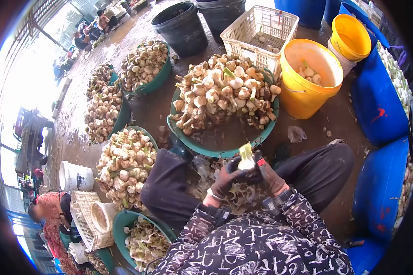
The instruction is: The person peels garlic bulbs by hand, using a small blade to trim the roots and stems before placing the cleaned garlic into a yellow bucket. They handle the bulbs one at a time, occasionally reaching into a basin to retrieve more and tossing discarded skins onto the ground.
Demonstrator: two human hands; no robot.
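Note:
My left hand [226, 177], in a dark glove, is closed on the left side of a peeled white garlic bulb [246, 158] with a pale green stem pointing up. My right hand [269, 174], also gloved and with a red patch on it, is closed against the bulb's right side. Both hands are close together above a heap of peeled skins [243, 195] between my legs. Just beyond them stands a wide green tub [206, 149] piled with unpeeled garlic bulbs [220, 89].
A yellow bucket [303, 98] with peeled bulbs stands beyond the tub, beside a white crate [248, 48]. Blue barrels [381, 183] line the right. More garlic tubs [126, 167] stand left, near a white bucket [76, 177] and another person [50, 206].

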